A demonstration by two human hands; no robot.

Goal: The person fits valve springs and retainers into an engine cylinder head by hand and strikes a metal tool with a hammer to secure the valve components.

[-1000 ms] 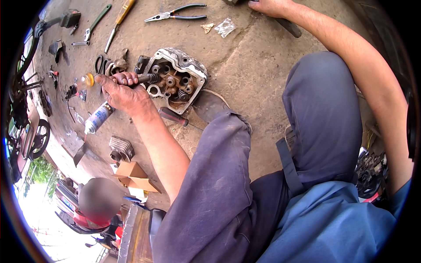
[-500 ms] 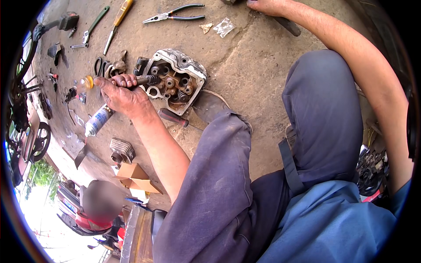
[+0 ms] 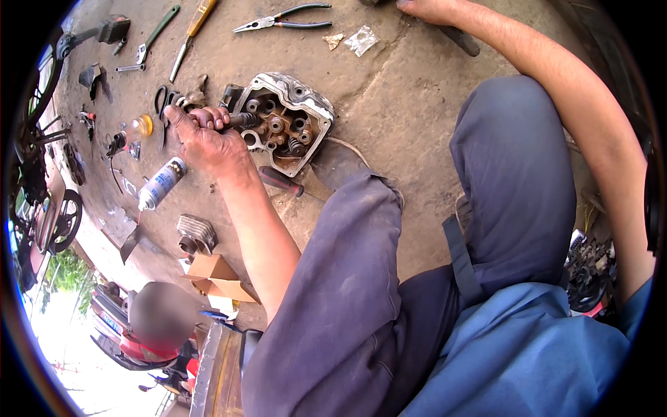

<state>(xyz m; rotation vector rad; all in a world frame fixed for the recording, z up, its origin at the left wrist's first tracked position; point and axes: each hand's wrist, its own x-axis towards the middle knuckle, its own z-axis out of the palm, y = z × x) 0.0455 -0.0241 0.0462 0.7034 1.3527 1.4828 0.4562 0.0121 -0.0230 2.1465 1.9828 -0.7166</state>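
Note:
An engine cylinder head (image 3: 321, 111) rests on the ground, its open side up and valve springs showing in the brown, oily cavity. My left hand (image 3: 212, 142) is closed round a short dark rod (image 3: 243, 119), whose far end meets the cavity's left side. The fingers hide most of that rod. At the upper edge, my right hand (image 3: 420, 8) is wrapped round what looks like a hammer (image 3: 460, 42); its handle sticks out behind the hand and the picture cuts off the rest. A screwdriver (image 3: 281, 181) with a dark red-and-black handle lies just below the cylinder head.
Pliers (image 3: 281, 19), a yellow-handled screwdriver (image 3: 191, 38), a green-handled wrench (image 3: 158, 33) and a plastic bag (image 3: 361, 40) lie beyond. Leftward are a spray can (image 3: 163, 183), a bottle (image 3: 141, 128), a finned cylinder (image 3: 196, 233) and an open carton (image 3: 215, 271). Motorcycles and another person (image 3: 163, 320) are at the far left.
The whole view has shifted slightly. My left hand has slid a little toward the cylinder head with its thumb raised, covering more of the rod. My right hand looks unmoved.

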